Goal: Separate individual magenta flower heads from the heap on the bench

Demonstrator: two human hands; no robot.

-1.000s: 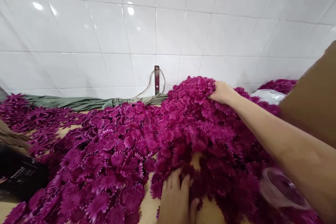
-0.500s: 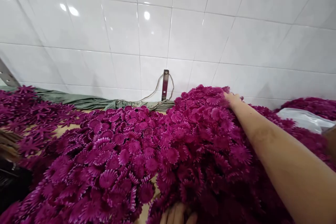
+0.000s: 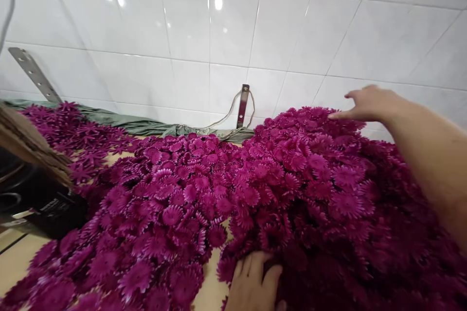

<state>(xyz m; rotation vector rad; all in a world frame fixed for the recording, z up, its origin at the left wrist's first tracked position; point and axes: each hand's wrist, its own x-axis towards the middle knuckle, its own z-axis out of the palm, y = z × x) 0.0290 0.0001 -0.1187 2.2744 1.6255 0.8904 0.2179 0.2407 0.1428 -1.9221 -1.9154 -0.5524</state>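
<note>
A large heap of magenta artificial flower petal pieces [image 3: 262,180], round with serrated edges, covers much of the tabletop. My left hand [image 3: 253,279] is at the bottom middle, laid against the near edge of the heap. Its fingertips touch the pieces, and its thumb stands apart from the fingers. At the upper right, my right hand [image 3: 368,102] hovers over the top of the heap with thumb and fingers spread. Nothing shows in its grasp.
Star-shaped magenta pieces [image 3: 87,131] lie at the back left. A black container [image 3: 40,209] with cardboard [image 3: 32,141] above it stands on the left. Behind are green cloth [image 3: 116,121], metal brackets [image 3: 243,107] with cord, and a white tiled wall [image 3: 233,29].
My right hand has lifted off the top of the heap and moved right, its fingers now spread. More of my left hand shows at the heap's near edge. The view has shifted left and downward.
</note>
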